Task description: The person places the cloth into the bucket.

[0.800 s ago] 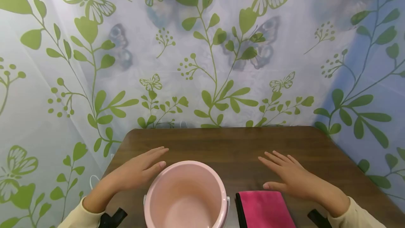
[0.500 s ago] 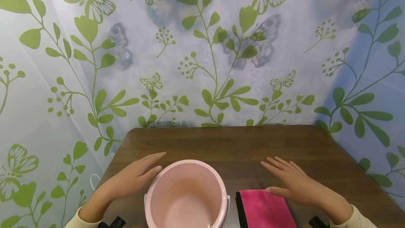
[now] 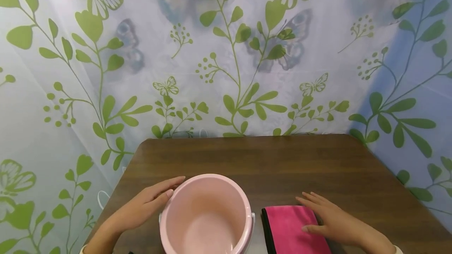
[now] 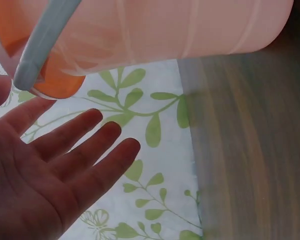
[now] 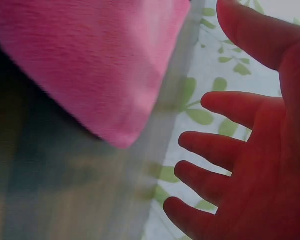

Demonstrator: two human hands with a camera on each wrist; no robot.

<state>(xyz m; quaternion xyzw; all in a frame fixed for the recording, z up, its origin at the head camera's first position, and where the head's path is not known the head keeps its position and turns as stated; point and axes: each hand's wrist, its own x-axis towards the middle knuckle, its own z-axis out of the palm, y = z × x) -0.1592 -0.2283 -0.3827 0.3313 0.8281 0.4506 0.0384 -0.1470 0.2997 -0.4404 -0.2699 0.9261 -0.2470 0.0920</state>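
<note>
A pink bucket (image 3: 206,203) stands upright at the front middle of the table, and nothing shows inside it. Its pale grey handle (image 4: 47,42) hangs down at the side in the left wrist view. Beside the bucket's left rim is my left hand (image 3: 143,205), fingers spread; whether it touches the rim I cannot tell. A folded pink cloth (image 3: 291,226) with a dark edge lies right of the bucket. Over the cloth's right part hovers my right hand (image 3: 333,222), its fingers extended and apart from the cloth in the right wrist view (image 5: 245,155).
The brown wooden table (image 3: 247,152) reaches back to a white curtain (image 3: 226,69) printed with green leaves and butterflies. A light grey flat patch (image 3: 259,234) shows between bucket and cloth. A white cord loop (image 3: 102,199) hangs left of the table.
My left hand has come down and closer to the bucket's rim. My right hand has lowered toward the cloth. The head view has tilted slightly down; bucket and cloth stay in place.
</note>
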